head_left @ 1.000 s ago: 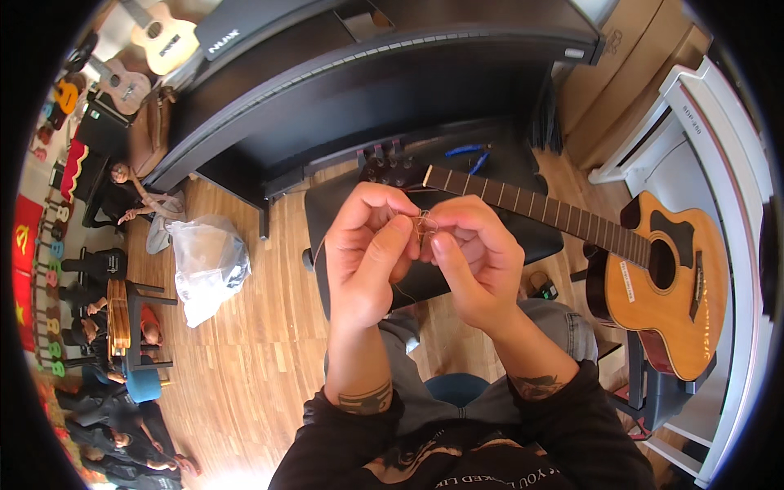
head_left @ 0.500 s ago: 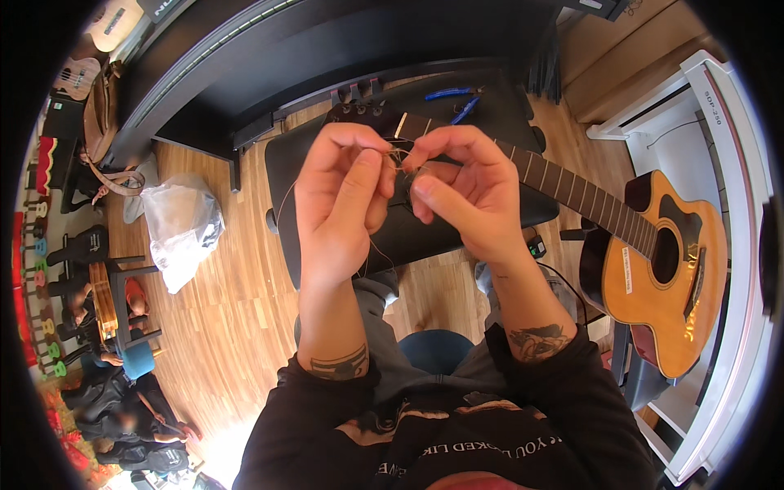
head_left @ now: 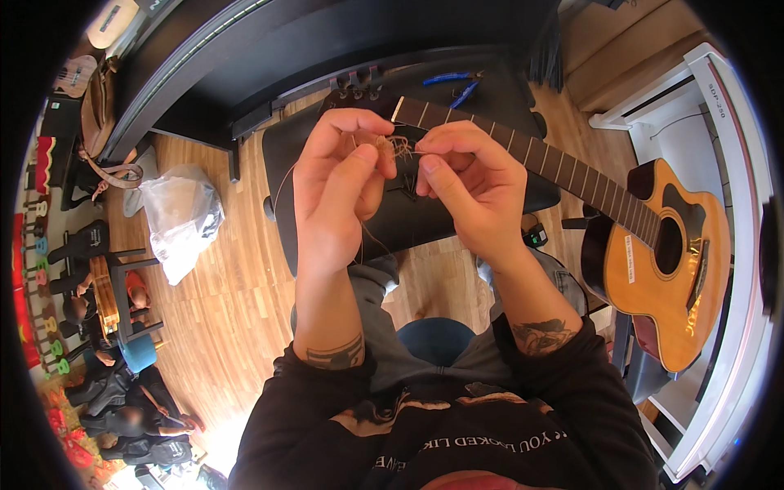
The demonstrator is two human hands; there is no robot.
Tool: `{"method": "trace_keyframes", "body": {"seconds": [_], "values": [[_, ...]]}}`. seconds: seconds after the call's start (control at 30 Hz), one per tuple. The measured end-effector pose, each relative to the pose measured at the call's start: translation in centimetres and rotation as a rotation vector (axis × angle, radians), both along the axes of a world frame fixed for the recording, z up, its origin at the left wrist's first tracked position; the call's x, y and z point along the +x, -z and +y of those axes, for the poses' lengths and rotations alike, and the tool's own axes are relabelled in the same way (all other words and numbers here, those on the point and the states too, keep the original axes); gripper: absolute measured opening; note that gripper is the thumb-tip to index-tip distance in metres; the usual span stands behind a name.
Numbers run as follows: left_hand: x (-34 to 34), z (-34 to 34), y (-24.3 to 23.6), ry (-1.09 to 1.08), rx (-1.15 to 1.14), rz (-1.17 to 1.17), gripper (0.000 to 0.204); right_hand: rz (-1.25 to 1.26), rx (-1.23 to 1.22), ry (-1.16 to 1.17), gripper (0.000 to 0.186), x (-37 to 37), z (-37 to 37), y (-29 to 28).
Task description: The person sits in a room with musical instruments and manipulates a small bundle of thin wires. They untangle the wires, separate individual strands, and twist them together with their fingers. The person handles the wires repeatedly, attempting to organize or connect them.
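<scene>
A loose tangle of thin copper-coloured guitar string [head_left: 400, 147] hangs between my hands, over the black padded bench [head_left: 441, 224]. My left hand [head_left: 339, 175] is closed on one side of the coil, thumb against fingers. With thumb and forefinger my right hand [head_left: 478, 175] pinches a strand at the other side. Loose lengths trail down past my left wrist. An acoustic guitar [head_left: 645, 286] lies to the right, its neck resting across the bench behind my right hand; I see no strings over its fretboard. Pliers with blue handles [head_left: 464, 94] lie splayed on the bench's far side.
A black piano [head_left: 327, 49] stands behind the bench, and a white keyboard stand [head_left: 710, 106] at the right. On the wooden floor [head_left: 220, 278] to the left is a clear plastic bag [head_left: 181, 216]. Other people sit at the lower left. A blue stool [head_left: 435, 341] shows between my legs.
My hands have drawn slightly apart, and more of the tangled string shows between them. The right fingers now pinch a strand. The whole view has shifted a little.
</scene>
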State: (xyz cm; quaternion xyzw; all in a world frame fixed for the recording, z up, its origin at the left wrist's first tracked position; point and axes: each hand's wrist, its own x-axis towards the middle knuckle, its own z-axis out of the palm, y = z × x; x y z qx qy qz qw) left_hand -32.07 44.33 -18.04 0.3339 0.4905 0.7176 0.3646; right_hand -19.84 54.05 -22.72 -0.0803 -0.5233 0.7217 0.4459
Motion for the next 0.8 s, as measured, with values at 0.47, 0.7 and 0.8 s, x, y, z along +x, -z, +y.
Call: {"method": "trace_keyframes", "body": {"seconds": [0.47, 0.7, 0.8], "values": [[0.2, -0.3, 0.4, -0.068, -0.059, 0.390, 0.012, -0.028, -0.161, -0.171, 0.009, 0.6, 1.3, 0.2], [-0.2, 0.1, 1.4, -0.051, 0.059, 0.448, 0.013, -0.068, -0.105, -0.214, 0.008, 0.5, 1.1, 0.4], [-0.3, 0.1, 1.5, -0.054, 0.101, 0.411, 0.013, -0.035, -0.125, -0.162, 0.008, 0.1, 0.9, 0.2]]}}
